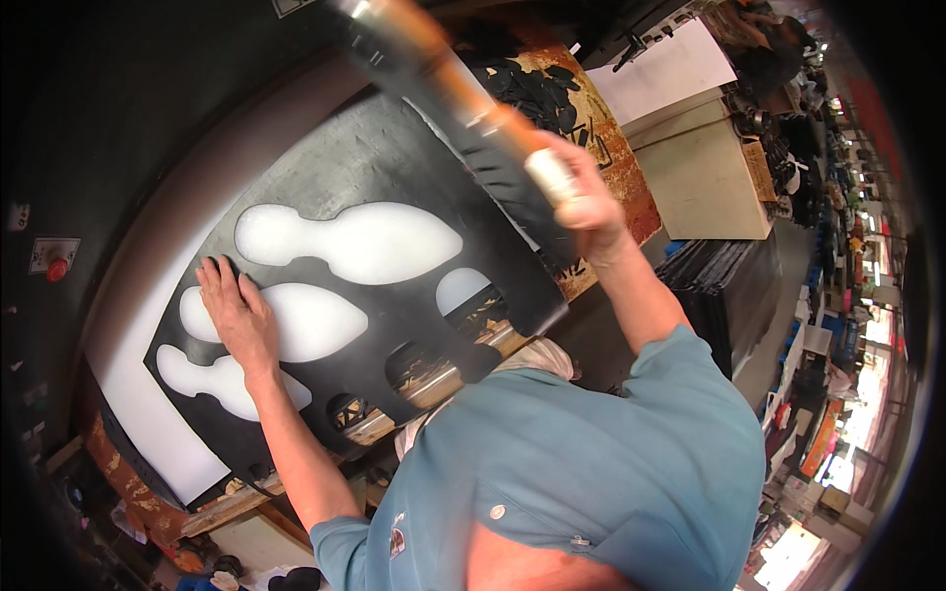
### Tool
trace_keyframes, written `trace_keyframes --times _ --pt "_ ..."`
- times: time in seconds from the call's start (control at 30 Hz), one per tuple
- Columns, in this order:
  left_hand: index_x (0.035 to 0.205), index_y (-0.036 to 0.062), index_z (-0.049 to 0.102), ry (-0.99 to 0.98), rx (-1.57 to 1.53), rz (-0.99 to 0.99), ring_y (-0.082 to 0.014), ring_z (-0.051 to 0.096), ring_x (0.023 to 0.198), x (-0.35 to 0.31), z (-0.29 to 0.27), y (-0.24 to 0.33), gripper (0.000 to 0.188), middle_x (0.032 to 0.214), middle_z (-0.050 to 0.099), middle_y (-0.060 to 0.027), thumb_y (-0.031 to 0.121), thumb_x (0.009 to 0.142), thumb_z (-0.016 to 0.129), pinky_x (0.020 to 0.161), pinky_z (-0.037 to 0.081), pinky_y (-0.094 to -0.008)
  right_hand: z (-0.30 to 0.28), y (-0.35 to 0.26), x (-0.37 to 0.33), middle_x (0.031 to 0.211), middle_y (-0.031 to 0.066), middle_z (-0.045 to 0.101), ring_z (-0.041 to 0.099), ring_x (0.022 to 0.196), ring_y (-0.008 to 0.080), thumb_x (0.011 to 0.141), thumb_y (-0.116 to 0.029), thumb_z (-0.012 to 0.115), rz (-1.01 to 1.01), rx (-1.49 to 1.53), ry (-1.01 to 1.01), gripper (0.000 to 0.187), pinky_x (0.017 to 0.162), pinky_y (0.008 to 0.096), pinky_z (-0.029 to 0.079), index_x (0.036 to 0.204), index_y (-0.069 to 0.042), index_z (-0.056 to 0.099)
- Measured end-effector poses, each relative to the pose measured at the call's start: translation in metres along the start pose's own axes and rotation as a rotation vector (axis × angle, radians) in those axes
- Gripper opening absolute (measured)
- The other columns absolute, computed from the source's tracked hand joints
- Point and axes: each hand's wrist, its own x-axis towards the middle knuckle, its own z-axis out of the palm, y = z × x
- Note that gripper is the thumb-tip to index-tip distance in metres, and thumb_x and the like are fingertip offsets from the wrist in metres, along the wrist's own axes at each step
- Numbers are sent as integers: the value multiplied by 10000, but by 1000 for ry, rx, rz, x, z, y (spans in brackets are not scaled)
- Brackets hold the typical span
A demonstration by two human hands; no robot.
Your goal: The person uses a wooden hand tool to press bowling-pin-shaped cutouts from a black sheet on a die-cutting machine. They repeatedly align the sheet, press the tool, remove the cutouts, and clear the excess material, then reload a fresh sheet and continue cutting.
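Note:
A black sheet (pixel 325 158) with several shoe-sole-shaped holes lies on a white board (pixel 168 433), which shows through some of them. My left hand (pixel 236 320) rests on the sheet with fingers stretched out, over and beside the middle-left hole. Raised to the right, my right hand (pixel 589 202) is closed around the near end of a long orange-brown and dark piece with shiny edges (pixel 448 74). Motion smears this piece, so its exact kind is unclear. Its far end reaches the top of the picture, above the sheet's far side.
Dark scraps (pixel 532 94) lie on a rusty surface (pixel 631 187) beyond the sheet. A cream cabinet (pixel 700 172) and a stack of black sheets (pixel 724 295) stand at right. On the dark wall at left is a red button (pixel 57 267).

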Motion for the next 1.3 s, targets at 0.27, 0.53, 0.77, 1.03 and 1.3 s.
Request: trace_keyframes --times 0.27,0.53,0.77,1.03,1.3 --pt "1463 -47 620 -21 4 -59 -435 420 1553 2 -2 -1 414 1608 524 -260 91 1077 562 1285 324 -512 -4 6 7 1649 367 309 487 1423 467 879 -630 790 54 1220 -181 1109 1076 568 536 1661 5 326" --pt "1451 -37 634 2 -51 -30 -431 436 1545 0 -4 -1 402 1593 546 -250 102 1077 584 1267 352 -502 -31 40 1 1501 352 530 698 1105 426 1053 -769 405 194 793 94 934 863 481 650 1612 -22 435" --pt "1438 -36 647 19 -89 -46 -430 444 1541 -1 -4 -1 394 1579 562 -252 110 1076 591 1258 366 -490 -19 8 -9 1355 173 628 694 1072 225 974 -220 722 80 -217 263 943 813 349 631 1715 19 191" --pt "1432 -37 651 28 -101 -43 -417 448 1541 -1 -2 -3 394 1575 569 -243 106 1068 604 1256 370 -483 -10 -10 -6 1483 326 529 656 1214 417 940 -725 656 36 904 -138 1016 908 494 577 1614 0 427" --pt "1427 -22 665 18 -86 -74 -402 448 1546 0 -6 0 392 1583 567 -235 115 1064 618 1256 372 -472 -9 27 -2 1290 239 694 725 1094 295 1058 -575 581 204 522 255 774 961 450 616 1537 29 509"
